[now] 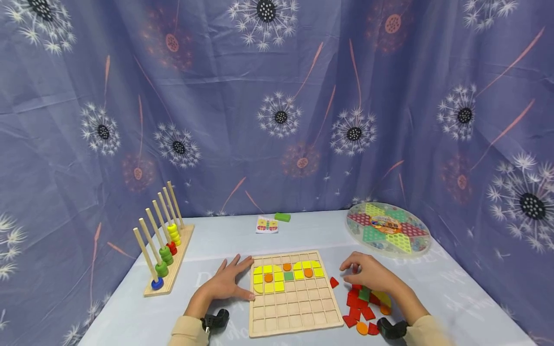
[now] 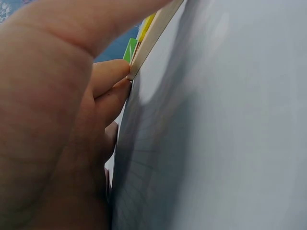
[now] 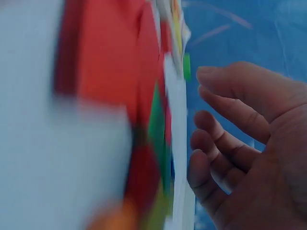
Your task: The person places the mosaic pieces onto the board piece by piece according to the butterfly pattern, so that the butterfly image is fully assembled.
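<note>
A square wooden grid board lies on the table. In its upper rows sit yellow pieces, several orange discs and a green square. My left hand has spread fingers, with the thumb and index finger at the board's left edge. Over a loose pile of pieces, my right hand hovers with bent fingers; the right wrist view shows no piece between them. The pile holds red pieces, a green piece, yellow pieces and orange discs. One red piece lies beside the board.
A wooden peg stand with coloured rings is at the left. Behind the board lie a small pattern card and a green block. A round Chinese checkers board is at the back right. Patterned cloth hangs behind.
</note>
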